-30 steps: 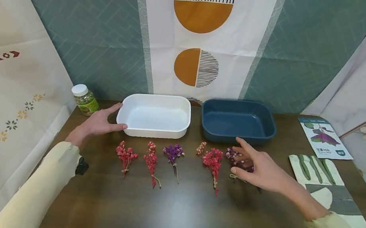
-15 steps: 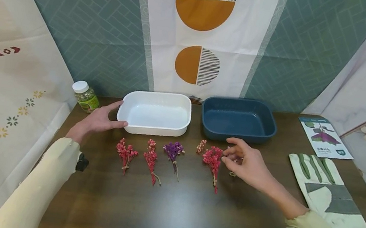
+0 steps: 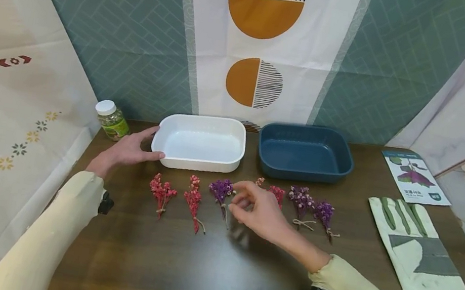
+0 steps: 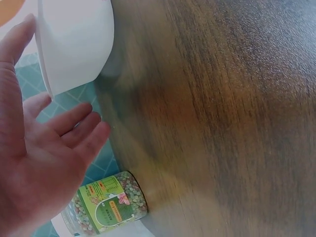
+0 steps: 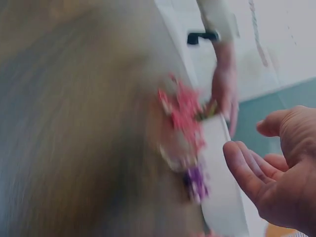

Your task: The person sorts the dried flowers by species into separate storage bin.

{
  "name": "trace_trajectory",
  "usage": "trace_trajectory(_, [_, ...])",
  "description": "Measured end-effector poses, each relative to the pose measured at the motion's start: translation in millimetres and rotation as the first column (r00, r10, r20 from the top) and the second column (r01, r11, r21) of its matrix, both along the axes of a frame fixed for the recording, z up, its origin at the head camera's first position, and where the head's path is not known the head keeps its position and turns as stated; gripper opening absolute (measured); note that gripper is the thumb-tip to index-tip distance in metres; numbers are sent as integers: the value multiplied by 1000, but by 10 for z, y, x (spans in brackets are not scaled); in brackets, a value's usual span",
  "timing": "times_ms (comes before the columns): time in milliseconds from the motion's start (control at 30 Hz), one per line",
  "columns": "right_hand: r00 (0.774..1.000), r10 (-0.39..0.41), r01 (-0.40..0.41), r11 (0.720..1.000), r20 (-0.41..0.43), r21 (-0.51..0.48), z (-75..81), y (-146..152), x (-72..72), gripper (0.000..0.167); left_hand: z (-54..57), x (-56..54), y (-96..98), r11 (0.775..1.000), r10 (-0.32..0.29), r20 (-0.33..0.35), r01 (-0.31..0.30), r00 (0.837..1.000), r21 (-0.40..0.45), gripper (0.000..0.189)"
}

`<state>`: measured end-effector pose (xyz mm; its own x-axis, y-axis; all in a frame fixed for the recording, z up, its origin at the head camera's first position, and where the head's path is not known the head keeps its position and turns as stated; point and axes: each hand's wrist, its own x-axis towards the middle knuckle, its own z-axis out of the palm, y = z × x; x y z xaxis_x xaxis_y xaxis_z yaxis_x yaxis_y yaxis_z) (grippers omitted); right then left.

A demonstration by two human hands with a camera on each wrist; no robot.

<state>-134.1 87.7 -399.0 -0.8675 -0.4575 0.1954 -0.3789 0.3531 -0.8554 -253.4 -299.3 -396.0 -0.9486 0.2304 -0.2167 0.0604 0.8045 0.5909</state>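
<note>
Purple bunch (image 3: 220, 190): dried, papery heads on thin stems, lying on the wood-grain table (image 3: 173, 279), near side of the white dish (image 3: 200, 145). Right hand (image 3: 259, 213) just beside it, thumb and forefinger curved, tips apart; contact cannot be told. Left hand (image 3: 130, 148) touches the white dish at its left end, thumb spread from fingers, thumb on the near rim.

Left of purple: two red bunches (image 3: 192, 202), crumbly-textured. Right: a small peach bunch (image 3: 259, 181) and another red one, partly hidden by the right hand; then two more purple, tied with string.

White dish: glossy, rounded rectangle, bare floor visible. Blue dish (image 3: 304, 154), right of it: same form, bare floor visible.

Far left: clear jar (image 3: 113, 121), white lid, multicoloured pellets inside; green-yellow label, print too small to read. Far right: packet (image 3: 416, 178) with a purple leaf picture, lettering illegible.
</note>
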Motion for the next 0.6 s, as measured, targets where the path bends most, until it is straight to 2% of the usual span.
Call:
trace_trajectory(100, [998, 45, -45, 999, 37, -7, 1, -238, 27, 39, -8, 5, -16, 1000, 4, 3, -4, 1000, -1, 104])
trace_trajectory(233, [995, 69, -67, 997, 78, -31, -6, -492, 42, 40, -27, -10, -1, 1000, 7, 14, -7, 1000, -5, 105])
trace_trajectory(467, [990, 60, -56, 998, 124, -33, -57, -863, 88, 43, -19, -27, 10, 1000, 16, 16, -15, 1000, -11, 106])
trace_trajectory(600, [989, 57, -58, 998, 133, 7, -116, -1090, 116, 45, -17, -15, -7, 1000, 11, 18, -11, 1000, -21, 107])
